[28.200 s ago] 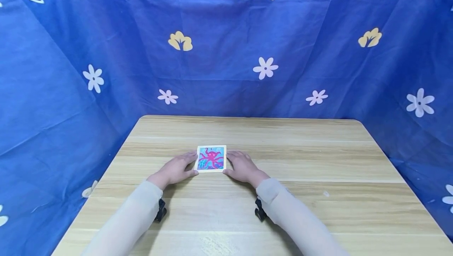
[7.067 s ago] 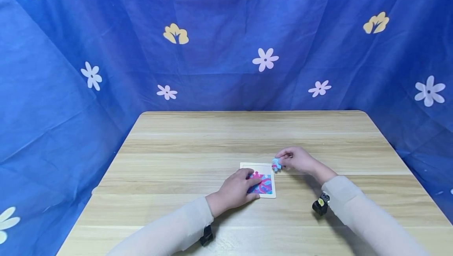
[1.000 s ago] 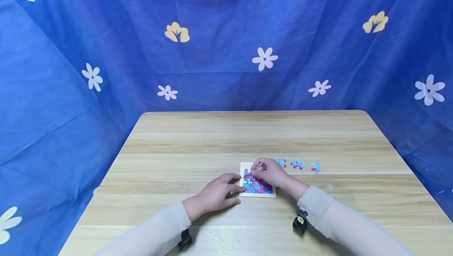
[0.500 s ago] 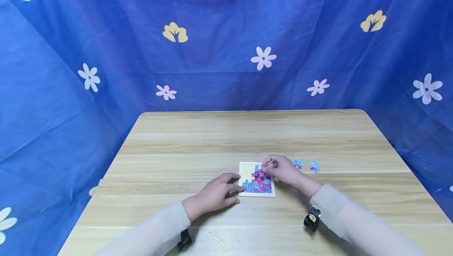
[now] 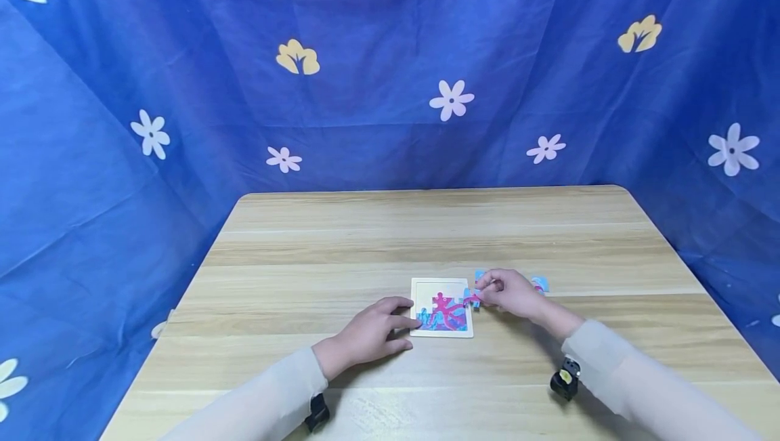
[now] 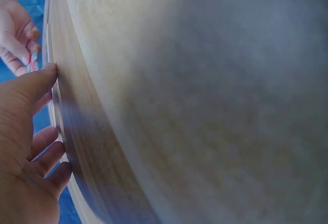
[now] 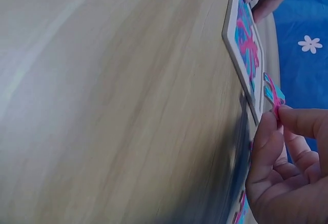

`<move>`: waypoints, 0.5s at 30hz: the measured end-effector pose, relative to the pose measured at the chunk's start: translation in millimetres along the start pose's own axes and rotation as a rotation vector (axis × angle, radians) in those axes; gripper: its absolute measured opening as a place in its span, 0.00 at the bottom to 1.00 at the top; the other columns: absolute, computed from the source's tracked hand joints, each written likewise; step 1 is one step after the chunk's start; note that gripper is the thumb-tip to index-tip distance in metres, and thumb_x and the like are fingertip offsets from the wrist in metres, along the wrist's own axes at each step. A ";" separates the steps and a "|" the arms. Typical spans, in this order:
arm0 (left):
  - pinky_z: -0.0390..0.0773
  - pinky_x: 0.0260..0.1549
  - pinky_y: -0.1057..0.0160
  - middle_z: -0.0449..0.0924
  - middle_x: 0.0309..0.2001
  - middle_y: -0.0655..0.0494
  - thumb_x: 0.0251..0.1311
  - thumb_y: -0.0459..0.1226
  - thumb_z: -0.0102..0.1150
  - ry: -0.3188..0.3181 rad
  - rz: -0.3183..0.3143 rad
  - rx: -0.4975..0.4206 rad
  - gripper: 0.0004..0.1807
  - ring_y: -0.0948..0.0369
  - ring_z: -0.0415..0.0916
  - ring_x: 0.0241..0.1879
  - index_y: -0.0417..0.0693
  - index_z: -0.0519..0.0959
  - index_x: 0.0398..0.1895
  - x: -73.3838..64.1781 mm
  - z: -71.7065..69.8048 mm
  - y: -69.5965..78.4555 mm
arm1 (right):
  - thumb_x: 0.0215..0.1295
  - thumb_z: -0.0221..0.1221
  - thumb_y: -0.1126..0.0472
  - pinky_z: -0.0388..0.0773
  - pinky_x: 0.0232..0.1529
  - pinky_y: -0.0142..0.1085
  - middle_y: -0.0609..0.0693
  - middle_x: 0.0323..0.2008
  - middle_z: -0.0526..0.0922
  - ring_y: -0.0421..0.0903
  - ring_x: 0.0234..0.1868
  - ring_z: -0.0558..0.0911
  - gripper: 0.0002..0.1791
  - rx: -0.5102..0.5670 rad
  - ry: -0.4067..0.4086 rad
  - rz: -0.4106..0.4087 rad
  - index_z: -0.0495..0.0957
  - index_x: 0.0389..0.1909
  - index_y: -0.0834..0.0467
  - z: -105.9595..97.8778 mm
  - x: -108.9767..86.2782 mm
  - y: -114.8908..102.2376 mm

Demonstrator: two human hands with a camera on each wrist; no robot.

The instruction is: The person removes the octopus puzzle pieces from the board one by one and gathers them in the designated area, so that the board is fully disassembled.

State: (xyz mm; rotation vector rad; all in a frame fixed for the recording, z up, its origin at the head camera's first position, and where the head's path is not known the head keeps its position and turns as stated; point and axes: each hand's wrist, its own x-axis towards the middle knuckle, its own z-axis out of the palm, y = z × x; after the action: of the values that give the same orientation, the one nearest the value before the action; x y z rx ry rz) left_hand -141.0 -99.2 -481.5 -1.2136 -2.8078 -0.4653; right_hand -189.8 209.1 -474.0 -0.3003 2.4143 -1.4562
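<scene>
A square puzzle tray (image 5: 441, 334) with a pale rim lies right of the table's middle. Its lower part holds a pink octopus picture (image 5: 447, 312) on blue; the top strip shows bare backing. My right hand (image 5: 512, 294) pinches a pink and blue puzzle piece (image 7: 274, 92) between thumb and fingertips, just off the tray's right rim. My left hand (image 5: 374, 332) rests at the tray's left edge, fingers spread and fairly straight, a fingertip over the rim. In the left wrist view, the left thumb (image 6: 43, 78) is at the near edge.
Loose puzzle pieces lie on the wooden table (image 5: 341, 238) beyond and right of the right hand, one blue and pink piece (image 5: 539, 283) in sight and others partly hidden by the fingers. A blue patterned curtain (image 5: 365, 122) stands behind the table.
My right hand has moved right from over the tray, bringing a piece out of it. More backing shows along the top. Over the longer span, the full picture was partly emptied and pieces laid out rightward.
</scene>
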 end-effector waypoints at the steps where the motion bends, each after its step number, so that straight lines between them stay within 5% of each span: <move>1: 0.67 0.59 0.53 0.71 0.59 0.47 0.56 0.49 0.65 -0.001 -0.001 -0.001 0.21 0.50 0.68 0.60 0.54 0.82 0.53 0.1 -0.1 0.0 | 0.60 0.62 0.67 0.76 0.24 0.34 0.50 0.27 0.79 0.46 0.29 0.80 0.08 0.002 -0.002 0.003 0.78 0.40 0.63 -1.5 -0.8 0.9; 15: 0.68 0.59 0.53 0.72 0.58 0.47 0.56 0.49 0.66 0.016 0.013 -0.006 0.21 0.51 0.69 0.59 0.54 0.82 0.52 -0.3 0.2 -0.4 | 0.57 0.61 0.70 0.75 0.25 0.31 0.49 0.27 0.80 0.44 0.28 0.79 0.07 -0.039 -0.005 0.047 0.79 0.38 0.65 -8.5 -7.0 9.5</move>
State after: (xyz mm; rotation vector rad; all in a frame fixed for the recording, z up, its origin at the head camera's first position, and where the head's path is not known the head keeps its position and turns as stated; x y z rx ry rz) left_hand -141.0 -99.7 -481.9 -1.2222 -2.7856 -0.4811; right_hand -186.6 222.9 -477.6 -0.2534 2.4312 -1.3880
